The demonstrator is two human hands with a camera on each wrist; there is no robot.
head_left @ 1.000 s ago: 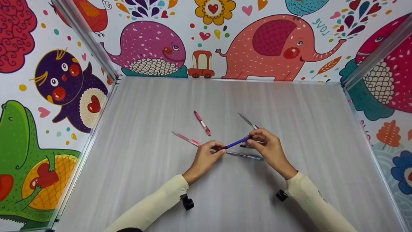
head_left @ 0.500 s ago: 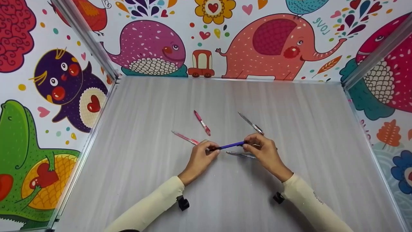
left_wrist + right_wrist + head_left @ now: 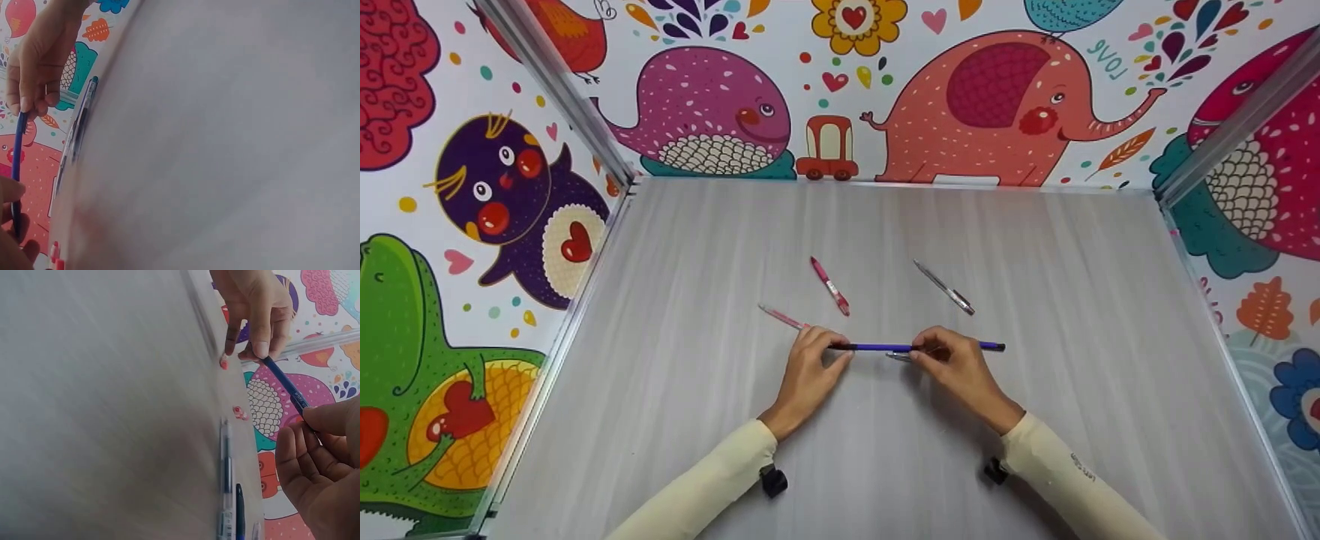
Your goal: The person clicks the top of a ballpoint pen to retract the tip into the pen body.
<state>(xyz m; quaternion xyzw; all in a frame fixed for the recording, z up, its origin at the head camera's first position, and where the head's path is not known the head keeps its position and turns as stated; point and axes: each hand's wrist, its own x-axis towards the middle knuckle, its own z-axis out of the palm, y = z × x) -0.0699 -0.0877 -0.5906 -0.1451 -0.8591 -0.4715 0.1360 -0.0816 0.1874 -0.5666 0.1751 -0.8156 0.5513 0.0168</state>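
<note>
Between my two hands a blue pen [image 3: 883,347] with dark ends is held level above the table. My left hand [image 3: 810,375] pinches its left end, and my right hand [image 3: 960,371] pinches the right end between thumb and fingers. The same blue pen [image 3: 285,382] shows a clip in the right wrist view. Behind my right hand, another blue pen with a black end [image 3: 991,346] sticks out, mostly covered. A clear pen [image 3: 897,356] lies under that hand, its barrel largely hidden; in the left wrist view the clear pen [image 3: 83,115] shows a teal end.
On the grey table [image 3: 720,247] lie a pink pen [image 3: 830,286], a silver-and-clear pen [image 3: 944,287] farther back right, and a pink clear pen [image 3: 781,316] partly behind my left hand. Walls with cartoon animals [image 3: 712,112] border the table at the back and sides.
Both hands have shifted left and slightly toward me with the blue pen, which has turned from slanted to level. The silver-and-clear pen and another blue pen's black end have come into sight.
</note>
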